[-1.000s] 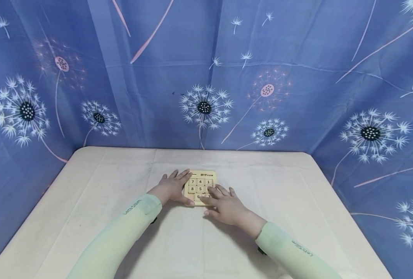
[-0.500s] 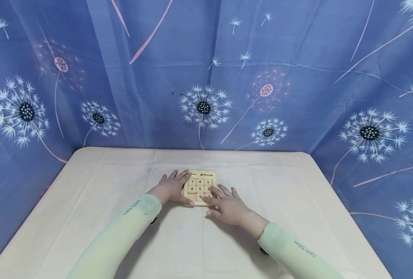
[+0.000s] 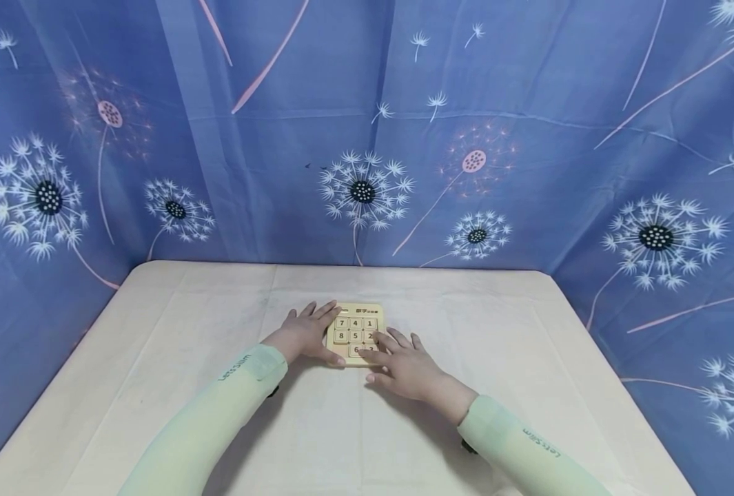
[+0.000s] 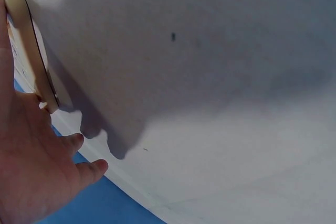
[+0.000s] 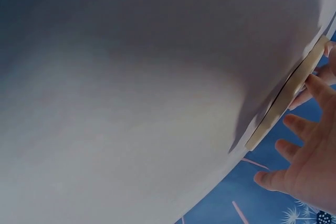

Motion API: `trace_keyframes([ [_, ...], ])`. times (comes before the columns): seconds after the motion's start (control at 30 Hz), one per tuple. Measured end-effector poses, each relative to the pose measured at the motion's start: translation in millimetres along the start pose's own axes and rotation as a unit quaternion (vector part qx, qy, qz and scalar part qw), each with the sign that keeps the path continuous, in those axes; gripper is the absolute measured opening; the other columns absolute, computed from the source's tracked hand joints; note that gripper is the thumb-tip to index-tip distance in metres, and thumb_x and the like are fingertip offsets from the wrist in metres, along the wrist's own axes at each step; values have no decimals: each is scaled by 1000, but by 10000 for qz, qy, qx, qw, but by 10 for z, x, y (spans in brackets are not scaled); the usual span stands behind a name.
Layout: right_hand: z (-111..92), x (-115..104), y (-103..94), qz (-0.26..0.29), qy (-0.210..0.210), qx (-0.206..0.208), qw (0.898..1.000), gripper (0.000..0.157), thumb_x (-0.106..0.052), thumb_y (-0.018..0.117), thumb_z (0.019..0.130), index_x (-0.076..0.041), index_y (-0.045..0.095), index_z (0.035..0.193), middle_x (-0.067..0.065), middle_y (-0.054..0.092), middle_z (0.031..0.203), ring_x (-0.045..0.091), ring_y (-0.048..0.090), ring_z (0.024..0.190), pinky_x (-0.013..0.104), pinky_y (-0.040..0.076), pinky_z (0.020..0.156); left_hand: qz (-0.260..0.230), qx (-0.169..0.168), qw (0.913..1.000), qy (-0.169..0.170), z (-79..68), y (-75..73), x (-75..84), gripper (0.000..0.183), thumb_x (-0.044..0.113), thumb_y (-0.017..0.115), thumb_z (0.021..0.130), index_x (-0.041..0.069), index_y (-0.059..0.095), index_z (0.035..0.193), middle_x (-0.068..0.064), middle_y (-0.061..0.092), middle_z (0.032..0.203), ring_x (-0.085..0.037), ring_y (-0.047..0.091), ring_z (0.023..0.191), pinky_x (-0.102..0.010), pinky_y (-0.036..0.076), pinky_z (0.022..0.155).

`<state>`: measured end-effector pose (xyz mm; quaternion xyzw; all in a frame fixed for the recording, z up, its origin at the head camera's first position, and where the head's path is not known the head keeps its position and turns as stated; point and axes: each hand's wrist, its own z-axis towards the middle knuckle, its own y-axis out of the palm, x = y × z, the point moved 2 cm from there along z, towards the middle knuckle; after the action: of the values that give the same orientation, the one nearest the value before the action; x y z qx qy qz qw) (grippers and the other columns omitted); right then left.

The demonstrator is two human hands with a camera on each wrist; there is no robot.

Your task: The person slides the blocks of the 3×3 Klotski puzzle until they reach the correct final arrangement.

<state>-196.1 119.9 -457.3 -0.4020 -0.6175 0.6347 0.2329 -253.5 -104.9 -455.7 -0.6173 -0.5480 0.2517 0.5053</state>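
A yellow sliding number puzzle (image 3: 367, 306) lies flat on the table. Its top row reads 7, 4, 1 and its middle row 8, 5, 2. In the bottom row the 6 tile (image 3: 355, 350) and a partly covered 3 tile sit to the right, with the left slot bare. My left hand (image 3: 307, 334) holds the puzzle's left side, thumb at the near corner and index finger at the far one. The fingers of my right hand (image 3: 406, 372) reach over the right edge, fingertips at the 2, 6 and 3 tiles. Both wrist views show the board (image 5: 283, 95) edge-on.
A pale cloth covers the table (image 3: 218, 303). Behind it and along both sides hangs a blue curtain (image 3: 261, 172) with dandelion prints. Light green sleeves (image 3: 218, 406) cover both forearms.
The 6 tile has slid slightly right in the bottom row, and my right hand has shifted right with it, uncovering more of the 2. My left hand has stayed in place.
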Motion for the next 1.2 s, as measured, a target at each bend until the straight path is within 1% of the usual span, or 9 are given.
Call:
trace_keyframes([
  [0.2, -5, 5, 8, -36, -6, 13, 10000, 51, -51, 57, 101, -28, 57, 147, 16, 39, 165, 48, 33, 152, 79, 27, 117, 52, -17, 10000, -10, 9, 5, -4, 118, 70, 76, 78, 22, 15, 166, 3, 6, 176, -38, 10, 162, -66, 14, 129],
  [0.37, -23, 6, 10, -72, -7, 37, 10000, 52, -51, 58, 100, -29, 56, 147, 18, 41, 163, 48, 35, 151, 79, 29, 116, 85, -13, 10000, -16, 10, 7, -5, 118, 70, 76, 77, 21, 16, 166, 3, 7, 176, -38, 11, 162, -66, 15, 129],
  [0.6, -17, 9, 2, -38, -26, 71, 10000, 51, -50, 57, 101, -28, 57, 147, 17, 40, 163, 48, 34, 152, 80, 27, 116, 76, -25, 10000, -8, -1, 3, 2, 117, 70, 75, 78, 21, 15, 166, 3, 6, 176, -38, 9, 162, -66, 14, 129],
  [0.7, 3, 10, -3, -33, -44, 158, 9999, 50, -49, 56, 101, -28, 57, 147, 17, 41, 163, 48, 34, 152, 80, 28, 116, 63, -13, 10000, -9, 0, -2, 3, 117, 69, 76, 79, 21, 15, 166, 3, 7, 176, -38, 9, 162, -66, 14, 129],
  [0.9, 71, -7, -10, -76, -89, 206, 9997, 53, -51, 55, 102, -26, 55, 149, 15, 41, 163, 47, 35, 151, 80, 29, 115, 32, 22, 10000, 6, -1, -2, -1, 117, 68, 77, 78, 21, 16, 166, 2, 8, 176, -39, 10, 162, -67, 15, 129],
  [1.03, 133, -41, -19, -111, -130, 210, 9996, 54, -51, 56, 101, -25, 55, 149, 16, 42, 163, 47, 36, 151, 80, 30, 115, 76, 18, 10000, 11, 5, 4, -7, 117, 69, 76, 78, 20, 16, 166, 2, 8, 176, -39, 11, 162, -67, 15, 129],
  [1.2, 220, -88, -26, -96, -101, 151, 9998, 54, -51, 54, 102, -27, 52, 151, 14, 40, 164, 44, 34, 153, 79, 28, 116, 123, -35, 9999, 0, 15, 11, -19, 118, 71, 75, 78, 22, 14, 166, 3, 5, 176, -38, 9, 162, -67, 14, 129],
])
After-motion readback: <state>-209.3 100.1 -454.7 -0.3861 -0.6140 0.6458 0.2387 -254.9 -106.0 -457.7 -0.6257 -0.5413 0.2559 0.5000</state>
